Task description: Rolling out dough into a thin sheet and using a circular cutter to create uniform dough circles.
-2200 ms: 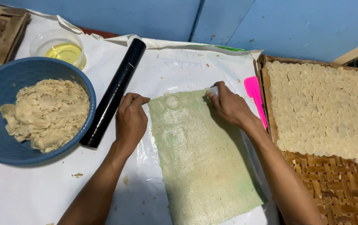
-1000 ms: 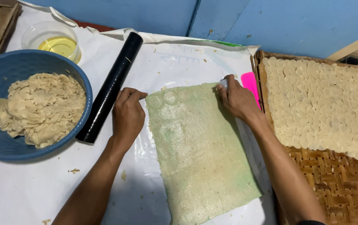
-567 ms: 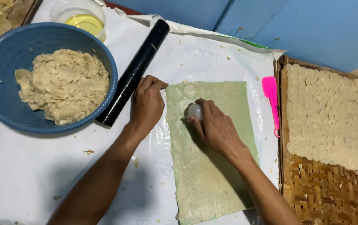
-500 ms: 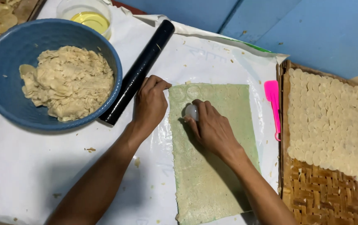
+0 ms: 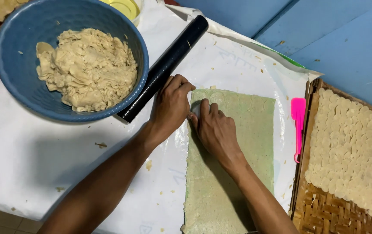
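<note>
Both hands, left hand (image 5: 171, 106) and right hand (image 5: 214, 130), press the green dough sheet (image 5: 242, 143), perhaps on something small.

A single head-worn camera gives the only view, looking steeply down from above the person's own arms onto the work surface. It faces forward and down toward a blue wall (image 5: 346, 47) at the far edge. The view is close: the dough sheet (image 5: 242, 151) sits at centre, the blue bowl (image 5: 17, 82) is cut off at the upper left, and the woven tray (image 5: 324, 212) runs off the right edge. Both forearms enter from the bottom of the frame.
</note>
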